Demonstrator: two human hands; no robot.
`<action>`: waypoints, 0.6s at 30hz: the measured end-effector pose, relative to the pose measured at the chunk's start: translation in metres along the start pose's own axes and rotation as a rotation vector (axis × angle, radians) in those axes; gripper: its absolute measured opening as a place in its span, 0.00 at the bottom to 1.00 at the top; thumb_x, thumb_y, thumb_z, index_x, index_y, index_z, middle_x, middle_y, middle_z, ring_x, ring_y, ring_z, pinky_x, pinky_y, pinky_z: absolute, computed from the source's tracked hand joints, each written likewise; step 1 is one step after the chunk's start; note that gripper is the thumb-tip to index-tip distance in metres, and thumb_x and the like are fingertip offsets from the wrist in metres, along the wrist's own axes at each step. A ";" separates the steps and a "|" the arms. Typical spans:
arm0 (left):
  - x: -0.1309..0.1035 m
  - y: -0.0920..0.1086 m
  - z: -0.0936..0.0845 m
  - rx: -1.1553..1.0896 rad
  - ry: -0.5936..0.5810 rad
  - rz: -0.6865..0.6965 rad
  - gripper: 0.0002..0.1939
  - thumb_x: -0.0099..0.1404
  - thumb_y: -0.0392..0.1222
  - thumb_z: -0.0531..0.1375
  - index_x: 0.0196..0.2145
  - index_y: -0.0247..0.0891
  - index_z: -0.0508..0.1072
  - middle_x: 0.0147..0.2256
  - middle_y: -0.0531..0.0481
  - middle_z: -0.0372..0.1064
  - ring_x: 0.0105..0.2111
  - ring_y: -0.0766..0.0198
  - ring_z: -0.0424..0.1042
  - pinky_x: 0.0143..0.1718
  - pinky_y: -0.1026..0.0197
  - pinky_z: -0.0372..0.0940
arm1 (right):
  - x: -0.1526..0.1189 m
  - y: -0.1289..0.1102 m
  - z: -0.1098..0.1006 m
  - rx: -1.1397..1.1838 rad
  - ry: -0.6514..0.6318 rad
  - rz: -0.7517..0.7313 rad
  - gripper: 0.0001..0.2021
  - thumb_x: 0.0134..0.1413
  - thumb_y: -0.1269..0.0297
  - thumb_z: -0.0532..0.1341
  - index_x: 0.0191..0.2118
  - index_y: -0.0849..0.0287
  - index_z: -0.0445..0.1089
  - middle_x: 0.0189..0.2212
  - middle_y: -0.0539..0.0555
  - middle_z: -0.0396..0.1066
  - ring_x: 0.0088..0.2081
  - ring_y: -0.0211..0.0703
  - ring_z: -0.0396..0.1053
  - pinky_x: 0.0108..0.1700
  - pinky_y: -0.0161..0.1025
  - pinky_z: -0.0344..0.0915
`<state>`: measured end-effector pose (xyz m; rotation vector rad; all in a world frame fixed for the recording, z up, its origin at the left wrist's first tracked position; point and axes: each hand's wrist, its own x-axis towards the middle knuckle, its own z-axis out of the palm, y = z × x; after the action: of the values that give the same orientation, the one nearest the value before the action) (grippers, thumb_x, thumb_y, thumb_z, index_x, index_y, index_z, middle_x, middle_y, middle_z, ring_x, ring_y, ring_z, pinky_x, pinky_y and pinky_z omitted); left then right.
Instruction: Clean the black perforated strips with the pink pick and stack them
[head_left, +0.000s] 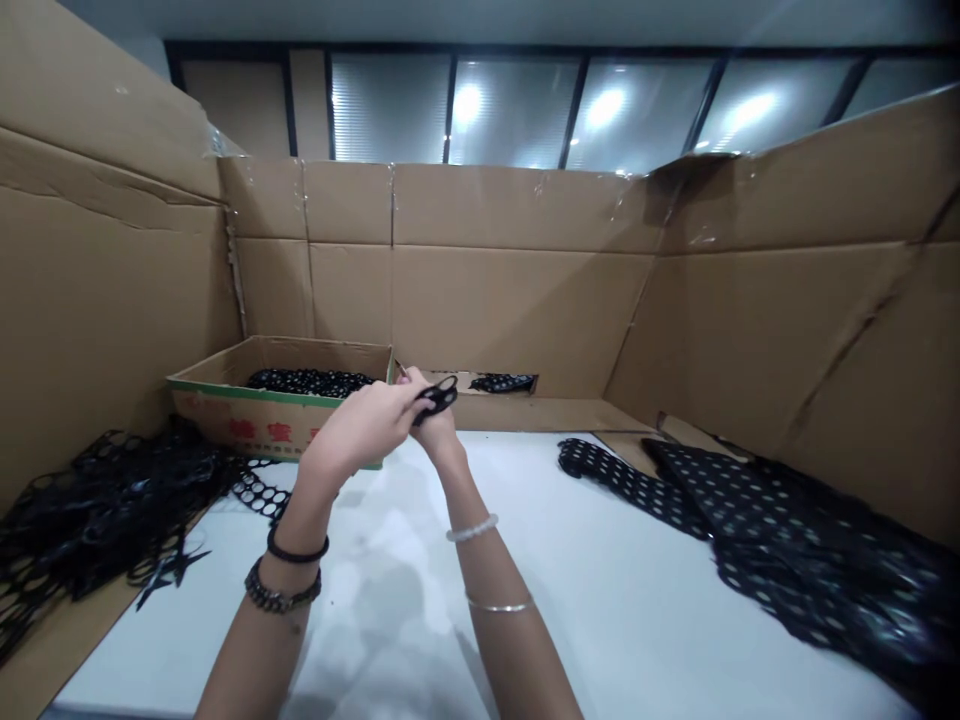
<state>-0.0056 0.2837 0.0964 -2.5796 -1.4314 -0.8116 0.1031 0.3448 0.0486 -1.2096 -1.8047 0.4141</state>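
My left hand (369,422) and my right hand (433,425) meet above the white table, beside the right end of a cardboard box. The left fingers pinch a small black strip (439,398) with light round spots and a thin loop at its top. It lies across the front of my right hand, whose fingers are curled and partly hidden behind the left. A thin dark tip (400,368) pokes out by the right fingertips; what it belongs to is hidden. Inside the box (274,422) lie black pieces with light dots (311,382).
Black netting with round holes (112,510) is heaped at the left. Black dotted sheets (810,540) lie along the right side, one strip (630,480) reaching inward. Tall cardboard walls (517,290) enclose the white table (600,600). More dotted material shows in a rear slot (502,383).
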 end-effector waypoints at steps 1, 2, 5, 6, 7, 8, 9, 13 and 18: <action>0.000 -0.002 -0.002 -0.029 0.058 -0.030 0.16 0.68 0.45 0.46 0.40 0.40 0.71 0.37 0.45 0.74 0.34 0.58 0.72 0.34 0.61 0.61 | 0.003 0.005 -0.003 -0.013 -0.005 0.018 0.12 0.57 0.64 0.51 0.44 0.60 0.66 0.37 0.59 0.72 0.39 0.47 0.69 0.39 0.38 0.62; 0.000 -0.006 -0.004 -0.049 0.128 -0.079 0.16 0.67 0.45 0.46 0.40 0.39 0.71 0.36 0.46 0.74 0.34 0.58 0.72 0.34 0.61 0.62 | 0.005 0.009 -0.006 -0.047 -0.014 0.044 0.13 0.58 0.64 0.50 0.45 0.60 0.66 0.37 0.59 0.72 0.39 0.47 0.69 0.40 0.39 0.62; -0.001 -0.028 -0.012 -0.114 0.208 -0.244 0.17 0.66 0.50 0.47 0.34 0.39 0.71 0.26 0.49 0.72 0.24 0.61 0.69 0.27 0.62 0.61 | 0.008 0.013 -0.012 -0.140 -0.056 0.087 0.14 0.59 0.63 0.48 0.46 0.58 0.65 0.39 0.58 0.72 0.40 0.47 0.68 0.40 0.38 0.61; -0.001 -0.036 -0.013 -0.149 0.149 -0.283 0.19 0.65 0.53 0.47 0.29 0.39 0.70 0.20 0.51 0.69 0.19 0.62 0.67 0.23 0.63 0.59 | 0.008 0.013 -0.012 -0.169 -0.070 0.101 0.13 0.59 0.63 0.48 0.44 0.58 0.66 0.39 0.58 0.72 0.40 0.46 0.68 0.40 0.38 0.60; -0.001 -0.045 -0.013 -0.186 0.120 -0.317 0.20 0.64 0.55 0.47 0.24 0.40 0.67 0.16 0.52 0.66 0.16 0.63 0.64 0.20 0.63 0.58 | 0.008 0.014 -0.013 -0.184 -0.076 0.115 0.13 0.59 0.63 0.49 0.42 0.59 0.68 0.38 0.58 0.73 0.40 0.46 0.68 0.39 0.37 0.60; 0.000 -0.053 -0.011 -0.213 0.083 -0.329 0.21 0.63 0.56 0.48 0.21 0.41 0.66 0.15 0.53 0.65 0.15 0.63 0.64 0.19 0.63 0.57 | 0.009 0.014 -0.013 -0.184 -0.069 0.124 0.13 0.58 0.62 0.50 0.39 0.59 0.69 0.37 0.58 0.73 0.39 0.46 0.68 0.38 0.36 0.59; 0.001 -0.060 -0.009 -0.231 0.055 -0.333 0.22 0.63 0.56 0.49 0.19 0.41 0.65 0.15 0.53 0.65 0.15 0.64 0.64 0.19 0.64 0.58 | 0.009 0.015 -0.013 -0.174 -0.055 0.130 0.12 0.58 0.61 0.50 0.36 0.59 0.69 0.36 0.57 0.73 0.38 0.45 0.68 0.37 0.35 0.59; 0.007 -0.074 0.003 -0.413 -0.029 -0.353 0.21 0.60 0.58 0.52 0.23 0.39 0.69 0.23 0.53 0.72 0.26 0.62 0.70 0.29 0.65 0.64 | 0.009 0.020 -0.014 -0.126 0.043 0.181 0.15 0.60 0.58 0.49 0.39 0.59 0.69 0.36 0.55 0.73 0.37 0.42 0.67 0.36 0.34 0.57; 0.011 -0.064 0.015 -0.749 -0.104 -0.438 0.21 0.60 0.60 0.53 0.22 0.40 0.62 0.18 0.58 0.64 0.20 0.66 0.62 0.23 0.64 0.61 | 0.006 0.035 -0.020 -0.122 0.080 0.316 0.13 0.59 0.61 0.50 0.43 0.59 0.67 0.39 0.56 0.73 0.39 0.44 0.68 0.37 0.35 0.58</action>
<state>-0.0466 0.3322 0.0775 -2.8455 -2.0876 -1.5447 0.1384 0.3623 0.0384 -1.5827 -1.5923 0.4311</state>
